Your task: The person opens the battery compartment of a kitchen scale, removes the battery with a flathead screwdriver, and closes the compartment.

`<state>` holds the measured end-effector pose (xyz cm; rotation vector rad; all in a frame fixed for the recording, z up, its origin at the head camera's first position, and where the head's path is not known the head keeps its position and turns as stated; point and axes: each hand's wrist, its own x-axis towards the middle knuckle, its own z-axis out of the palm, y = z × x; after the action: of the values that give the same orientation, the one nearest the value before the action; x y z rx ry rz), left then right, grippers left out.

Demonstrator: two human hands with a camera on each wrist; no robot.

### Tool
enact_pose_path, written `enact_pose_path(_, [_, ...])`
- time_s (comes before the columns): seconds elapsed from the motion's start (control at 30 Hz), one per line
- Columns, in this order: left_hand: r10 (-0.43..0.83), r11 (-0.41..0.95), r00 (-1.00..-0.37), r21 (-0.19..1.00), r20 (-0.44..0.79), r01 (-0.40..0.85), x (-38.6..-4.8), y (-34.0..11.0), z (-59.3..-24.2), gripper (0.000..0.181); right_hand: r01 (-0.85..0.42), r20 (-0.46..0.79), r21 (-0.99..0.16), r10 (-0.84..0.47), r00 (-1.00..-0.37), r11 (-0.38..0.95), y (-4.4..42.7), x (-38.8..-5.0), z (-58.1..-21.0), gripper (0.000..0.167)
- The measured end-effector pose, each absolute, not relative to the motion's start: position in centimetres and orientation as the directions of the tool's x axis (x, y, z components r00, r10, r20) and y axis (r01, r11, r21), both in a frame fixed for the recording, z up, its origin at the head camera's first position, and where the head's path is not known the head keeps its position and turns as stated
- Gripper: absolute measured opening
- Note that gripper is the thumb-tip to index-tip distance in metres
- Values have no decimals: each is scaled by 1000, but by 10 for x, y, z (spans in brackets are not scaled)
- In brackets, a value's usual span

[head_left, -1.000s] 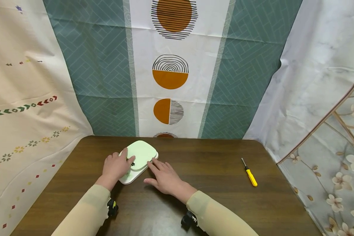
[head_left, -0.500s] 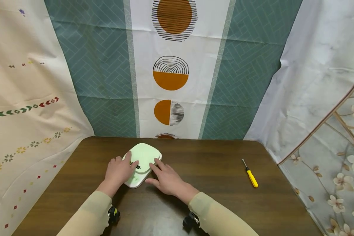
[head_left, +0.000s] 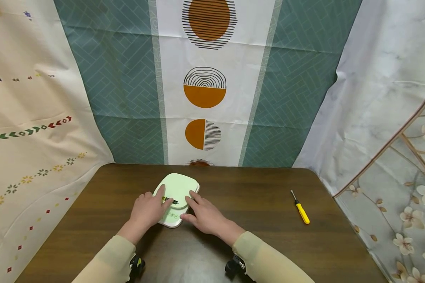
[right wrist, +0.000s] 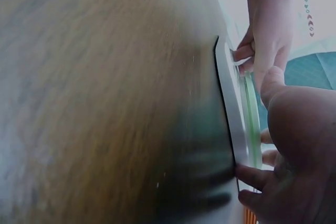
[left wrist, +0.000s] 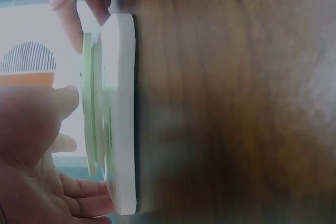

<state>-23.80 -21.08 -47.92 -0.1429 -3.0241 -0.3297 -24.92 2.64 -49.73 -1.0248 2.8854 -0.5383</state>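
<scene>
A kitchen scale with a pale green top and white base lies at a slant on the table, left of the middle. My left hand touches its left side, the thumb over the top near a dark label. On the opposite side rests my right hand, fingertips at the plate's right edge and thumb by the base. In the left wrist view the white base is flat on the wood, with my left hand beside it. The right wrist view shows my right hand with fingers against the scale's side.
A screwdriver with a yellow handle lies on the right part of the brown table. Patterned cloths hang behind the table and on both sides. A small black device is strapped at each wrist.
The scale has slid to the right and slightly toward the near edge, turning a little, with both hands moving along at its sides. The screwdriver has stayed in place.
</scene>
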Motion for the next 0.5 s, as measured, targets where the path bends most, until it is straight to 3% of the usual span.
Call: enact_pose_path(0.5, [120,973,-987,185,104,138,-219,-191,-474,59,-590,98,-375,-603,-792,715,48,-249,-497,71])
